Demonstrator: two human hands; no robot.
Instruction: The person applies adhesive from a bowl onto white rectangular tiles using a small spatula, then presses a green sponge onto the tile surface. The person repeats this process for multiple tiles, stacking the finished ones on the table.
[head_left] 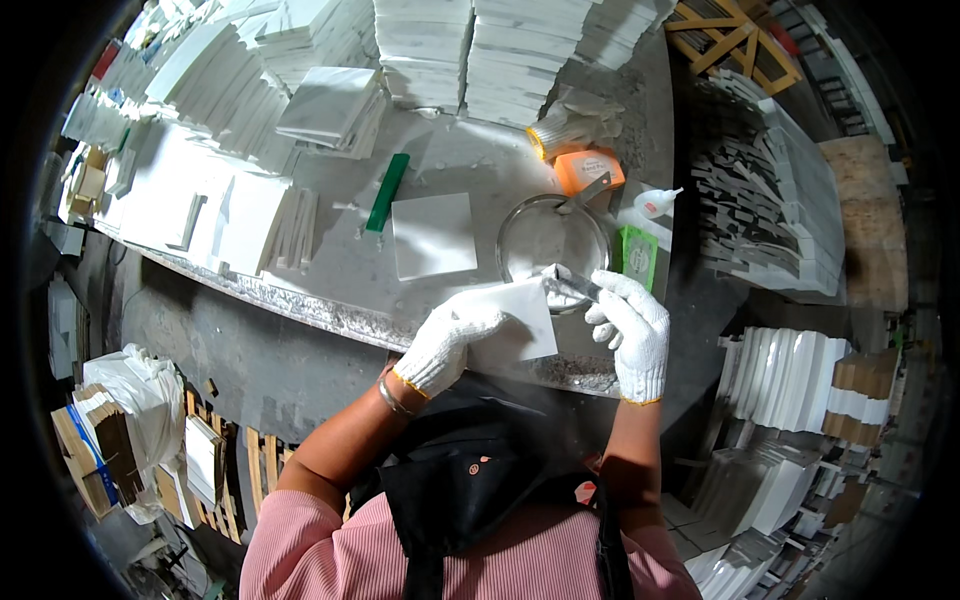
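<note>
My left hand (pixel 445 343), in a white knit glove, is closed on the edge of a square white tile (pixel 526 322) near the table's front. In my right hand (pixel 637 335), gloved the same way, is a putty knife (pixel 578 284), its blade at the tile's upper right corner. Whitish material sits around the blade. Just beyond is a round metal bowl (pixel 502 222) with pale paste or powder in it. A second metal scraper (pixel 590 192) leans across the bowl's rim. A second square tile (pixel 434 236) lies flat left of the bowl.
A green bar (pixel 387 193) lies beyond the flat tile. By the bowl are an orange box (pixel 588 170), a green box (pixel 638 257), a small white bottle (pixel 657 203) and a crumpled glove (pixel 565 132). Stacked tiles (pixel 425 55) line the table's back and left. More stacks flank the table.
</note>
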